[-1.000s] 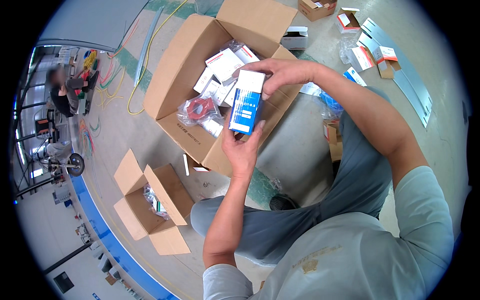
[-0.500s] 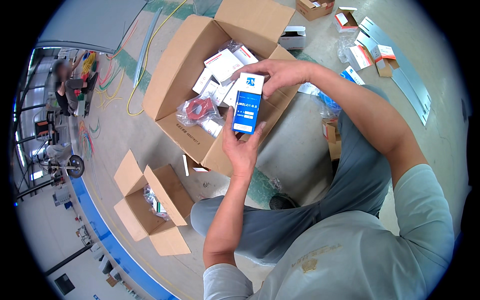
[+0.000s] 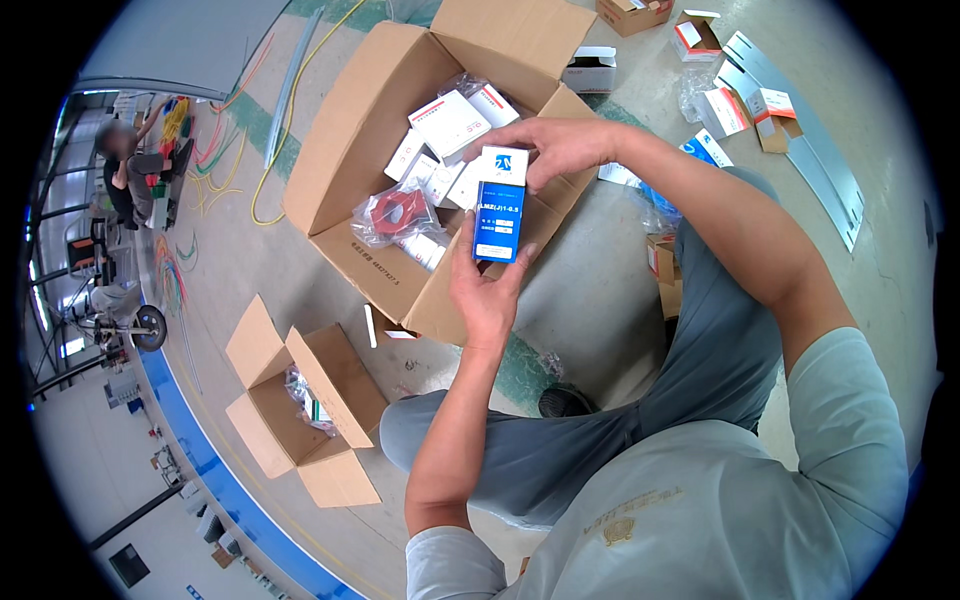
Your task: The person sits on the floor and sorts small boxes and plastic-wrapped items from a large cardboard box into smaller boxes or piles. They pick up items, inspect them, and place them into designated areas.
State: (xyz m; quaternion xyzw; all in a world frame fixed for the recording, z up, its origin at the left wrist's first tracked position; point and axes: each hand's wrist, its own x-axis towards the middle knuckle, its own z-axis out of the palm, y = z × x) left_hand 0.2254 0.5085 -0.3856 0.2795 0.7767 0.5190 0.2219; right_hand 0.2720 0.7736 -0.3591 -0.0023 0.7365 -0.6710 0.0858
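Observation:
Both my hands hold a small blue and white carton (image 3: 498, 222) over the near side of a large open cardboard box (image 3: 352, 130). My left hand (image 3: 485, 300) grips its lower end, thumb and fingers on opposite sides. At its white upper end, my right hand (image 3: 570, 148) has its fingers curled round the top and right side. Inside the large box lie several white cartons (image 3: 448, 124) with red print. A red ring-shaped part (image 3: 398, 212) in a clear plastic bag sits at the box's near left.
A smaller open cardboard box (image 3: 285, 420) with bagged items stands at lower left. Small opened cartons (image 3: 722, 112) and slotted metal strips (image 3: 815, 170) lie to the right. A yellow hose (image 3: 290, 120) crosses the floor; another person (image 3: 125, 175) is far left.
The carton and my hands have barely moved; the carton's blue face is tilted slightly differently. The whole view has shifted a little.

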